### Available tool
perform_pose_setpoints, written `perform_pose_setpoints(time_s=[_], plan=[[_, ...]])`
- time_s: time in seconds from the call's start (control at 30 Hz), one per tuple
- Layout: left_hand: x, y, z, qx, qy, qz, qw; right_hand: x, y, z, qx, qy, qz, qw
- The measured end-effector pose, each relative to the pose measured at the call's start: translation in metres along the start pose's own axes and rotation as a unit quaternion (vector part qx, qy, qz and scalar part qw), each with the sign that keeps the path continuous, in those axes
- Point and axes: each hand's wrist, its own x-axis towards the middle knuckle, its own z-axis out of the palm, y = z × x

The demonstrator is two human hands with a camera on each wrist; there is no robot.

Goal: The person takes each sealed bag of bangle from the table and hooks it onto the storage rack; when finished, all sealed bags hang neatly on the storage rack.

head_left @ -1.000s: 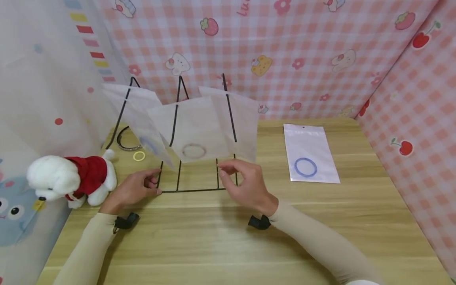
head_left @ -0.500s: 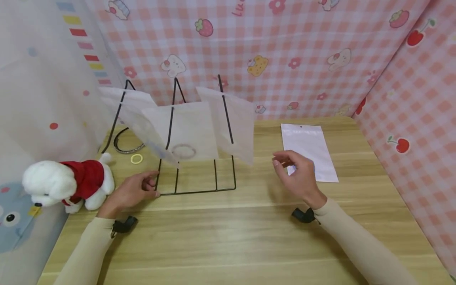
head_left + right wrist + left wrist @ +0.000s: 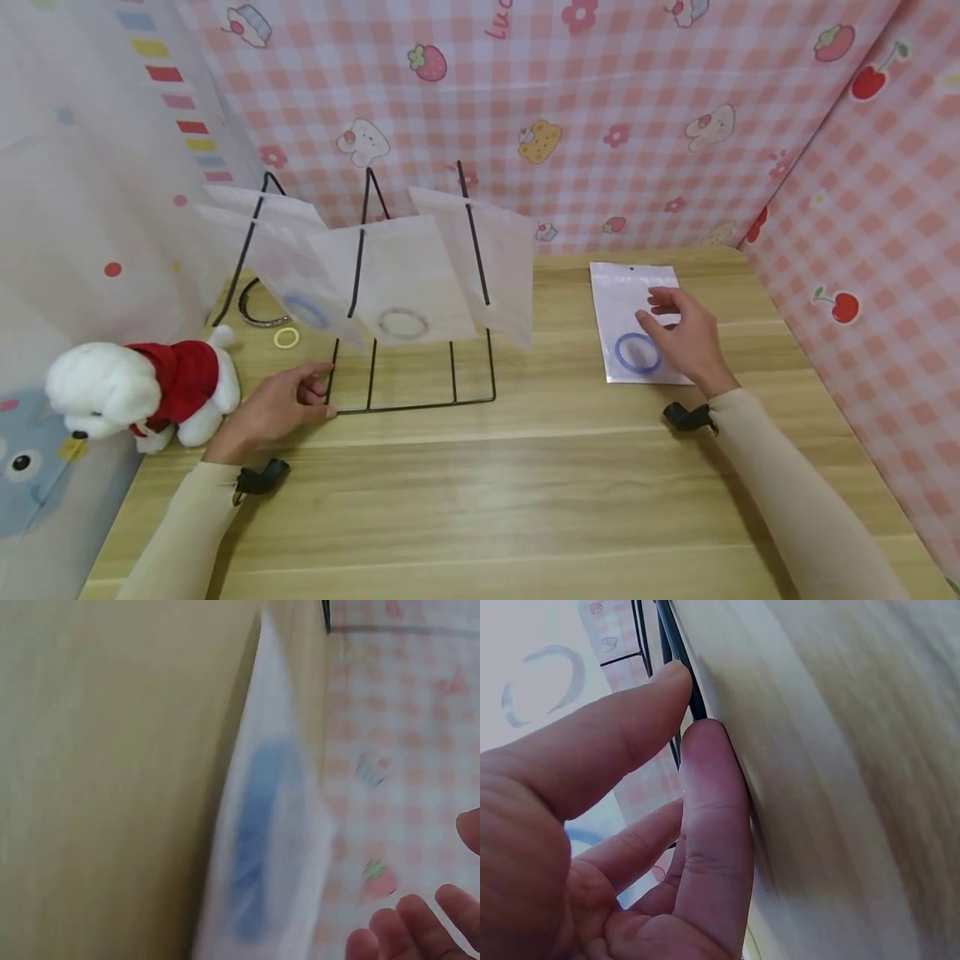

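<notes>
A black wire rack (image 3: 412, 407) stands at the back left of the table, with white translucent pouches (image 3: 405, 279) leaning in it. My left hand (image 3: 273, 408) pinches the rack's front left corner; in the left wrist view the thumb and a finger meet at the wire (image 3: 697, 703). Above a white pouch (image 3: 617, 296) lying flat at the right, my right hand (image 3: 688, 337) hovers with fingers loosely bent and holds nothing. That pouch has a blue ring (image 3: 618, 357) in its lower part. The right wrist view has the pouch (image 3: 304, 847) blurred beside the fingertips (image 3: 416, 919).
Left of the rack stands a white plush dog (image 3: 105, 383) in a red hoodie (image 3: 183, 375). A dark sparkly hoop (image 3: 258, 322) and a small yellow ring (image 3: 277, 338) lie behind it. Checked pink cloth (image 3: 487, 100) hangs at the back and right.
My right hand has left the rack's front right side and moved right, over the flat pouch. The left hand keeps its place at the rack's corner. The pouches in the rack sway slightly.
</notes>
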Motion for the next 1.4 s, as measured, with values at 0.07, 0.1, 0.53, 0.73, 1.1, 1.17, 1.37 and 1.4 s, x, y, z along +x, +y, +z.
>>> perform_pose_setpoints(time_s=[0.07, 0.1, 0.53, 0.73, 1.1, 1.17, 1.37, 1.4], plan=[[0.0, 0.0, 0.0, -0.002, 0.0, -0.001, 1.0, 0.005, 0.009, -0.003, -0.003, -0.012, 0.026, 0.9996], [0.0, -0.001, 0.0, -0.004, 0.0, -0.001, 1.0, 0.008, 0.013, -0.004, -0.005, -0.017, 0.04, 0.999], [0.001, -0.002, 0.001, -0.007, 0.004, 0.003, 1.0, 0.037, 0.041, -0.015, -0.069, -0.103, 0.171, 0.9775], [0.002, -0.003, 0.001, -0.001, 0.004, 0.002, 1.0, 0.037, 0.041, -0.014, -0.099, -0.131, 0.166, 0.9723], [-0.001, -0.001, 0.001, -0.005, 0.005, 0.003, 1.0, 0.034, 0.039, -0.012, -0.103, -0.105, 0.142, 0.9789], [-0.001, -0.002, 0.001, -0.005, 0.006, 0.004, 1.0, 0.033, 0.039, -0.011, -0.098, -0.096, 0.145, 0.9798], [0.0, -0.001, 0.002, -0.009, 0.007, 0.007, 0.9999, 0.03, 0.041, -0.014, -0.118, -0.077, 0.157, 0.9775], [0.0, 0.0, 0.002, -0.009, 0.006, 0.008, 0.9999, 0.031, 0.041, -0.015, -0.12, -0.076, 0.158, 0.9772]])
